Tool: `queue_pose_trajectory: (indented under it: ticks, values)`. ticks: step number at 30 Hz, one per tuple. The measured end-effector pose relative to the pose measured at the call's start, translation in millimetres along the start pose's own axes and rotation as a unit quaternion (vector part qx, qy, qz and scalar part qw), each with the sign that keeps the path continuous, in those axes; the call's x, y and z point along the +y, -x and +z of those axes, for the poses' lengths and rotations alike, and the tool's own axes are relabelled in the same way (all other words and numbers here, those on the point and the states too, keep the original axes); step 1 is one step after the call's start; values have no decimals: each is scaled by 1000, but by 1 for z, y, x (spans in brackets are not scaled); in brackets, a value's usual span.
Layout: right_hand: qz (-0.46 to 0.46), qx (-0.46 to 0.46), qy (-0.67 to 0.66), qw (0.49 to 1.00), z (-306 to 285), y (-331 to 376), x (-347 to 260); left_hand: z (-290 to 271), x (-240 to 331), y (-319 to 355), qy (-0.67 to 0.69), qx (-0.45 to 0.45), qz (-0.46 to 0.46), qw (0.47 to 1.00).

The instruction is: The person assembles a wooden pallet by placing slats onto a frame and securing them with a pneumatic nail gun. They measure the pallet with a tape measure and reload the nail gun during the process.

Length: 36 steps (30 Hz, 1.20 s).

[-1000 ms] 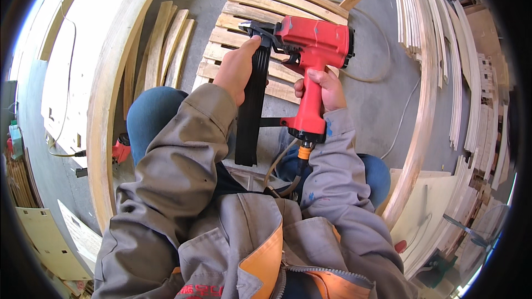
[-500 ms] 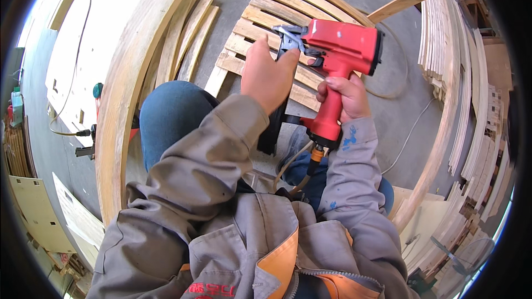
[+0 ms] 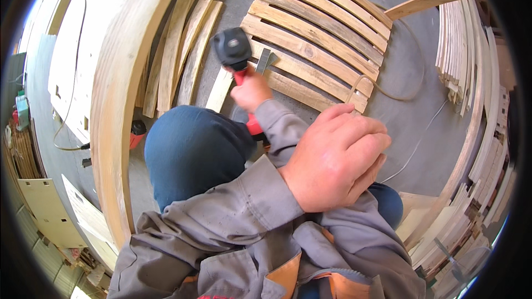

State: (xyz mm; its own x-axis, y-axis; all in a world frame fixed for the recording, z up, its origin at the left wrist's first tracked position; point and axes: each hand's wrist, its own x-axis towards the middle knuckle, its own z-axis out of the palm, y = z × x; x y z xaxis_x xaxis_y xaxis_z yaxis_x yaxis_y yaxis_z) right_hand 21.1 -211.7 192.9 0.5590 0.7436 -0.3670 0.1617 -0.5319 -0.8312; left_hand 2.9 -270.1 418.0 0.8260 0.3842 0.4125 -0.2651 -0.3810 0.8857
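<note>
While our right hand (image 3: 250, 89) is wrapped tight around the red grip of the nail gun (image 3: 235, 55), its dark head points down at the near edge of the slatted wooden panel (image 3: 316, 39) lying on the concrete floor (image 3: 399, 77). Our left hand (image 3: 335, 158) hangs close under the camera, fingers loosely curled and holding nothing (it touches no wood). Loose slats (image 3: 183, 50) lie on the floor just left of the panel, beside a long curved beam (image 3: 119, 105). A hose (image 3: 388, 91) loops across the floor at the panel's right edge.

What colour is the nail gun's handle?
Red, seen in the head view where the right hand grips the nail gun.
</note>
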Motion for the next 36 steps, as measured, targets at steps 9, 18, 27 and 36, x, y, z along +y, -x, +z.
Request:
queue_pose_trajectory:
  ticks: [9,18,27,36]
  values:
    - [108,-37,60,992,40,12,-15,-18,-4,-11,-5,-56,-53,997]
    - [99,-20,32,994,41,-2,-17,-17,-11,-11,-8,-67,-61,996]
    - [88,-54,23,994,38,-8,-17,-10,-15,-13,23,-83,-69,994]
    - [136,-87,22,987,34,-8,-25,-3,-23,-12,28,-91,-84,992]
